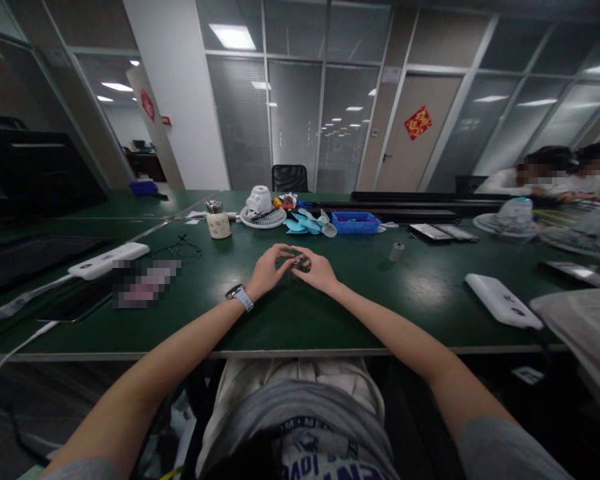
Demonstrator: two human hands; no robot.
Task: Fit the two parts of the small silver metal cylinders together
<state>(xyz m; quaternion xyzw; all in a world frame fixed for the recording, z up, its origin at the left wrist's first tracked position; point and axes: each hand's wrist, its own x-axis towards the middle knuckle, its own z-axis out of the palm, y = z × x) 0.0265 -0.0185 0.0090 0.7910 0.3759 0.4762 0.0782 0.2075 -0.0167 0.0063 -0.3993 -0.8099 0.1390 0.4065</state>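
Both my hands meet over the green table (420,287), fingertips pinched together on a small dark part (297,261) that I cannot make out well. My left hand (267,269), with a watch (239,295) on its wrist, curls its fingers around the part from the left. My right hand (317,270) pinches it from the right. Beyond my hands lie a white fan housing (261,208), light blue fan blades (310,224) and a blue tray (356,223).
A small cream bottle (219,220) stands at the back left, a small cylinder (395,252) at the right. White power strips lie at left (109,260) and right (503,301). Other people sit at the far right (555,179). A black chair (289,178) stands behind the table.
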